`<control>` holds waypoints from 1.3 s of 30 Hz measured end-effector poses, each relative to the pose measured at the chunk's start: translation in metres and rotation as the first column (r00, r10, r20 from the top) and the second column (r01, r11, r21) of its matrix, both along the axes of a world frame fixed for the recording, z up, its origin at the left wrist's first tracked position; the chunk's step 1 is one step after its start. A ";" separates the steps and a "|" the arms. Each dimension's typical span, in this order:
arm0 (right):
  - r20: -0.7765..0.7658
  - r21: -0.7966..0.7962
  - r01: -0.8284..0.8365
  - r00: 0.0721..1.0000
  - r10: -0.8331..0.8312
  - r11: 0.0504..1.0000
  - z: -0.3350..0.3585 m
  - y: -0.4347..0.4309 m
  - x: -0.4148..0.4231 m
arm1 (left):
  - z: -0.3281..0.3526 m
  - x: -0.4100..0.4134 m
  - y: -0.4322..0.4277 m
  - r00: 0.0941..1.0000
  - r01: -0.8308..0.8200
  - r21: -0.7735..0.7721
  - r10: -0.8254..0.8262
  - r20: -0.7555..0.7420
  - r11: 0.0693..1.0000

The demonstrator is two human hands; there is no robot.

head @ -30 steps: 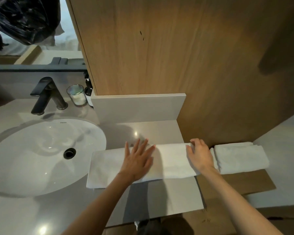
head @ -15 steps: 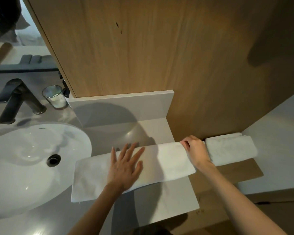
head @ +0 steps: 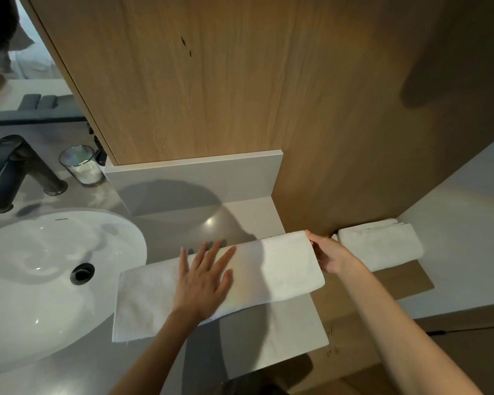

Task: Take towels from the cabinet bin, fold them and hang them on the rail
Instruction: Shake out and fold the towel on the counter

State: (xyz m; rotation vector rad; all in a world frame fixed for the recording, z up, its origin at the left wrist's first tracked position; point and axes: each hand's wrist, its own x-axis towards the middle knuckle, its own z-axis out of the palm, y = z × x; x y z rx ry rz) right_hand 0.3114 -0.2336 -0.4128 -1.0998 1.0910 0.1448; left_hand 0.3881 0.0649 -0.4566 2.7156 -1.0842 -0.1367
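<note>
Two towels are in view. One towel [head: 268,275] lies as a long strip across the counter [head: 268,343], running from beside the sink [head: 26,280] to the counter's right edge. A folded towel [head: 382,246] sits well to its right on the wooden shelf [head: 397,283], against the wall.

The left hand [head: 204,283] stays flat on the strip's middle with its fingers spread and straight, pinning the cloth and holding nothing. The right hand [head: 330,256] has changed. A second ago it rested on top of the strip's right end; now it sits at that end's far corner with its fingers curled onto the cloth edge. The end looks rounded and slightly raised off the counter's right edge. I read this as a pinch on the end, though the fingertips are partly hidden behind the cloth.

This probably marks the start of the next fold. The right end would come over toward the left, with the flat hand marking the crease. If the pinned middle slips, the edges may land uneven. Neither rail nor bin is visible, so hanging is some way off.
</note>
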 end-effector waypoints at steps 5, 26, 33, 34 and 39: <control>-0.067 -0.474 -0.211 0.977 0.204 0.855 0.007 0.003 0.009 | -0.001 0.000 0.001 1.000 -0.007 -0.002 0.007 -0.003 1.000; -0.283 -0.589 -0.418 0.908 0.308 0.692 0.011 -0.005 0.025 | -0.003 0.001 0.003 1.000 0.019 -0.005 -0.019 0.001 1.000; -0.078 -0.234 -0.093 0.994 0.076 0.968 0.014 0.004 0.019 | -0.004 -0.001 0.005 1.000 -0.030 0.004 0.030 -0.007 1.000; -0.053 -0.376 -0.102 0.995 0.089 0.921 0.014 0.009 0.020 | -0.004 -0.001 0.006 0.999 -0.042 0.008 0.042 -0.010 0.999; -0.133 -0.958 -0.214 0.922 0.365 0.191 0.008 0.047 0.008 | -0.002 -0.003 0.006 0.996 -0.089 0.007 0.089 -0.027 0.996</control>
